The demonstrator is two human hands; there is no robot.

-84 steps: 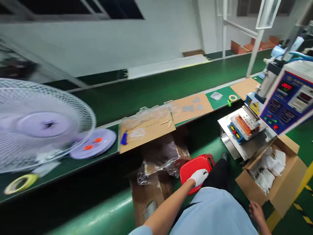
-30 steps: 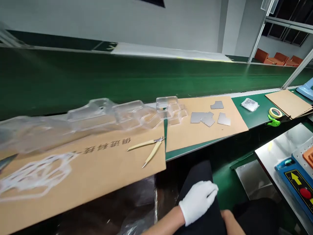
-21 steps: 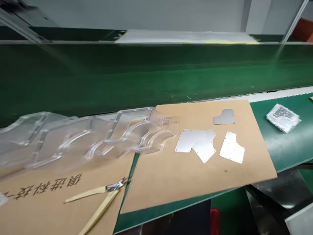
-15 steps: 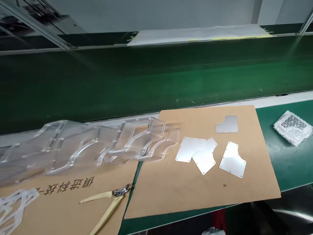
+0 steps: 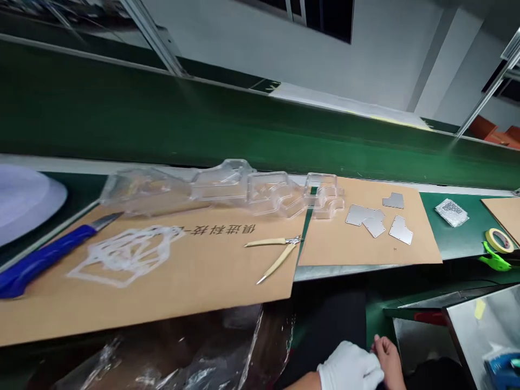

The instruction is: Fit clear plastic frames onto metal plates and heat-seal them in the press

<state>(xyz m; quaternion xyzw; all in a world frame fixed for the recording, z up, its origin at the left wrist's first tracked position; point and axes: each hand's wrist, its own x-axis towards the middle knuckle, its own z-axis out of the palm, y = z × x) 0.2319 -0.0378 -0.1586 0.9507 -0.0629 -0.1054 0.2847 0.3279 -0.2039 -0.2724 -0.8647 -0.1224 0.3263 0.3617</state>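
Note:
Low in the head view, my left hand [image 5: 350, 368] wears a white glove, its fingers curled closed. My bare right hand [image 5: 388, 357] is right beside it, with thumb and fingers pinched together close to the gloved fingertips. Whatever lies between the fingers is hidden or too small to name. Both hands are below the bench edge, apart from the things on it. Above them, cutting pliers [image 5: 278, 254] with cream handles lie spread on the cardboard. Several silver metal plates [image 5: 401, 230] with notched corners rest on the right-hand cardboard sheet [image 5: 365, 254].
Clear plastic covers [image 5: 266, 192] stand in a row along the bench. A blue-handled knife [image 5: 52, 254] and white cut strips [image 5: 130, 252] lie at left. Bubble-wrapped parts [image 5: 452, 212], a tape roll [image 5: 499, 240] and a green-handled tool [image 5: 495, 259] are at right. Clear plastic film [image 5: 195, 357] hangs below.
My view has swung and pulled back, so the bench things appear smaller and further right. Both hands, the knife and the tape roll have come into view. The plates and pliers keep their places.

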